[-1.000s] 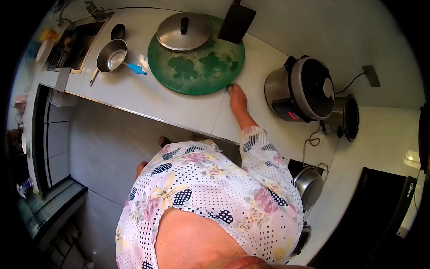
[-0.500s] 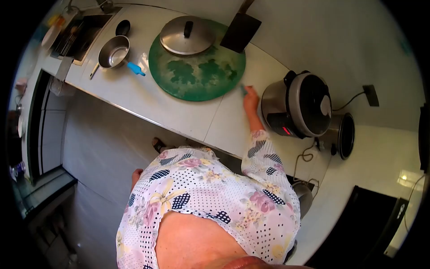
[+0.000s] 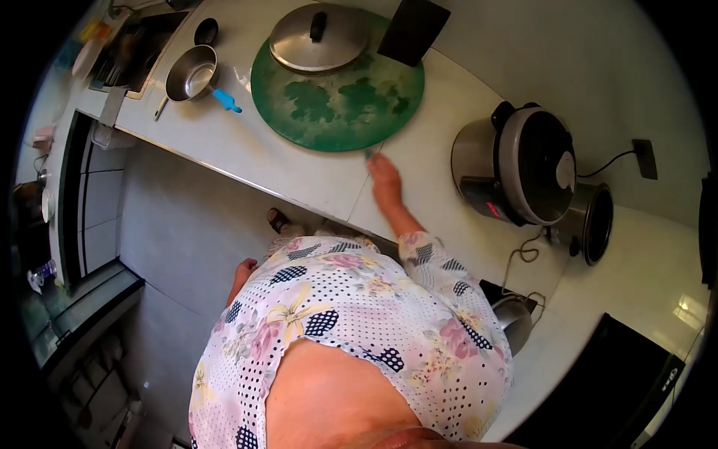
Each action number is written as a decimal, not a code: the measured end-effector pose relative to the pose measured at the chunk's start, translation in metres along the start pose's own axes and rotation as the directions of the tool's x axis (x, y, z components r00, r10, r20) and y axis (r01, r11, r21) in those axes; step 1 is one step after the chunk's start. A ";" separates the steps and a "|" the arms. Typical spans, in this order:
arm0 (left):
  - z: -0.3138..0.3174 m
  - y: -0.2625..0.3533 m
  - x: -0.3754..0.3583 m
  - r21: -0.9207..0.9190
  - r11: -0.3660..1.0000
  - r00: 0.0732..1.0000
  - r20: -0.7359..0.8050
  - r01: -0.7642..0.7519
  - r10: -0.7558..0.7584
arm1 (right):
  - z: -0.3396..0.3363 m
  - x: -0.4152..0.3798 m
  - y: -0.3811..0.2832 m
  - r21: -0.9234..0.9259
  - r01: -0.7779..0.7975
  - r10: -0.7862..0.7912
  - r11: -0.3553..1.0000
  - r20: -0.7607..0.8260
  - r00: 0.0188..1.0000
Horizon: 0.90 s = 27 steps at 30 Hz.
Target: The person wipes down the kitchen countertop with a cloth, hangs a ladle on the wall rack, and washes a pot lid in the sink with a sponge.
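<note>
My right hand (image 3: 386, 179) is low on the white counter (image 3: 307, 172), just off the near edge of a round green board (image 3: 336, 127). Its fingers are closed around a small grey-green thing (image 3: 369, 154), mostly hidden, whose kind I cannot make out. My left hand (image 3: 244, 271) hangs beside my body over the floor, partly covered by the floral top, and its fingers do not show clearly. On the green board rests a metal pot lid (image 3: 318, 37) with a black knob.
Right of my hand stands an electric pressure cooker (image 3: 516, 165) with a red display, and behind it a dark-rimmed pot (image 3: 594, 224). A small saucepan (image 3: 192, 72) with a blue-tipped thing (image 3: 226, 100) beside it is at left, near the sink (image 3: 138, 49). A cord (image 3: 516, 262) trails over the counter.
My right hand has moved left and toward the counter's front edge, away from the cooker, with the small grey-green thing still in it. The view has shifted slightly; my left hand still hangs down.
</note>
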State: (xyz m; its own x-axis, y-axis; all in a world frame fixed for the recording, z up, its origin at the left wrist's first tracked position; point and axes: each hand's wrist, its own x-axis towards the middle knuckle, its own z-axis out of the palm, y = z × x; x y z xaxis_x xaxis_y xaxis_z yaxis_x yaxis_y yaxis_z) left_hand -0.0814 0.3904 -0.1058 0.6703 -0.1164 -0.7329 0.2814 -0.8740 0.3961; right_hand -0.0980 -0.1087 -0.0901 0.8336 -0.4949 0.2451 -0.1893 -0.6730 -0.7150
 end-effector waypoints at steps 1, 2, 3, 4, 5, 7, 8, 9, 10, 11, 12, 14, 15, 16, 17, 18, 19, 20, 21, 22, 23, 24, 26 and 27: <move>0.005 0.005 0.009 0.060 0.997 0.999 0.006 -0.043 0.043 | -0.009 -0.003 -0.019 -0.031 0.103 -0.100 0.994 0.073 0.992; 0.009 0.011 0.016 0.120 0.989 0.997 0.014 -0.083 0.082 | -0.019 -0.001 -0.037 -0.051 0.203 -0.193 0.978 0.151 0.969; 0.007 0.023 0.020 0.138 0.978 0.988 0.038 -0.153 0.150 | -0.018 -0.002 -0.034 0.000 0.110 -0.108 0.994 0.165 0.980; 0.007 0.030 0.026 0.079 0.980 0.983 0.006 -0.182 0.182 | -0.017 -0.002 -0.023 0.052 0.042 -0.048 0.998 0.114 0.992; 0.006 0.036 0.031 0.022 0.977 0.977 -0.025 -0.211 0.211 | -0.020 0.001 -0.007 0.106 -0.027 0.020 0.994 0.066 0.998; 0.003 0.045 0.041 -0.110 0.970 0.976 -0.052 -0.216 0.211 | -0.045 0.012 0.013 0.089 -0.072 0.077 0.993 -0.053 0.996; 0.000 0.051 0.044 -0.185 0.964 0.982 -0.043 -0.189 0.184 | -0.066 0.017 0.018 0.013 -0.057 0.058 0.998 -0.124 0.991; -0.003 0.053 0.048 -0.259 0.952 0.986 -0.034 -0.164 0.160 | -0.081 0.015 0.029 -0.052 -0.118 0.109 0.992 -0.155 0.982; -0.004 0.052 0.050 -0.240 0.955 0.984 -0.014 -0.175 0.177 | -0.088 0.012 0.040 -0.112 -0.178 0.155 0.978 -0.189 0.970; -0.007 0.050 0.051 -0.220 0.958 0.981 0.005 -0.186 0.192 | -0.086 0.008 0.047 -0.202 -0.164 0.121 0.965 -0.212 0.970; -0.008 0.047 0.051 -0.197 0.960 0.978 0.021 -0.199 0.208 | -0.083 0.002 0.053 -0.288 -0.152 0.085 0.945 -0.234 0.969; -0.014 0.033 0.050 -0.043 0.959 0.960 0.014 -0.278 0.279 | -0.065 -0.008 0.054 -0.358 -0.130 0.035 0.925 -0.261 0.965; -0.018 0.025 0.048 0.036 0.949 0.950 0.016 -0.314 0.313 | -0.044 -0.017 0.037 -0.341 -0.120 0.024 0.932 -0.273 0.962; -0.027 0.030 0.030 0.072 0.961 0.963 0.025 -0.268 0.267 | -0.023 -0.030 0.019 -0.317 -0.121 0.028 0.941 -0.282 0.959; -0.036 0.047 0.010 0.108 0.967 0.973 0.031 -0.231 0.229 | -0.005 -0.038 0.003 -0.258 -0.087 0.027 0.962 -0.227 0.974; -0.040 0.056 -0.002 0.139 0.971 0.981 0.035 -0.195 0.192 | 0.008 -0.042 -0.011 -0.199 -0.052 0.018 0.979 -0.171 0.985; -0.039 0.045 0.000 0.166 0.962 0.976 0.032 -0.218 0.215 | 0.014 -0.045 -0.025 -0.172 -0.049 0.030 0.984 -0.110 0.994; -0.038 0.024 0.004 0.194 0.952 0.972 0.032 -0.236 0.234 | 0.015 -0.049 -0.036 -0.141 -0.050 0.044 0.989 -0.045 0.998; -0.041 0.009 0.009 0.219 0.942 0.966 0.026 -0.255 0.256 | 0.012 -0.051 -0.036 -0.013 -0.147 0.147 0.989 0.015 0.989; -0.046 0.004 0.012 0.168 0.960 0.974 0.022 -0.226 0.225 | 0.007 -0.052 -0.024 -0.007 -0.206 0.206 0.978 -0.029 0.978; -0.051 -0.003 0.014 0.116 0.974 0.981 0.017 -0.194 0.194 | 0.000 -0.051 -0.008 0.003 -0.264 0.263 0.965 -0.072 0.962; -0.052 -0.007 0.014 0.062 0.985 0.987 0.016 -0.158 0.158 | -0.008 -0.050 0.010 0.013 -0.320 0.320 0.947 -0.110 0.941; -0.054 -0.013 0.011 -0.050 0.997 0.998 -0.020 -0.055 0.054 | -0.033 -0.037 0.030 -0.030 -0.459 0.448 0.888 -0.168 0.878; -0.056 -0.015 0.009 -0.105 0.994 0.999 -0.034 -0.005 0.001 | -0.028 -0.034 0.036 -0.094 -0.456 0.435 0.885 -0.185 0.881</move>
State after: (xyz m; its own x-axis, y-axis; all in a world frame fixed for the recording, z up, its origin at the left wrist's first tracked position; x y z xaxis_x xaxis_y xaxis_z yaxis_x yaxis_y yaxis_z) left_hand -0.0415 0.4285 -0.0876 0.6935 -0.1014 -0.7133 0.3489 -0.8190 0.4556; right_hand -0.1477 -0.1312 -0.1058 0.5561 -0.8307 0.0264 -0.5967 -0.4212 -0.6830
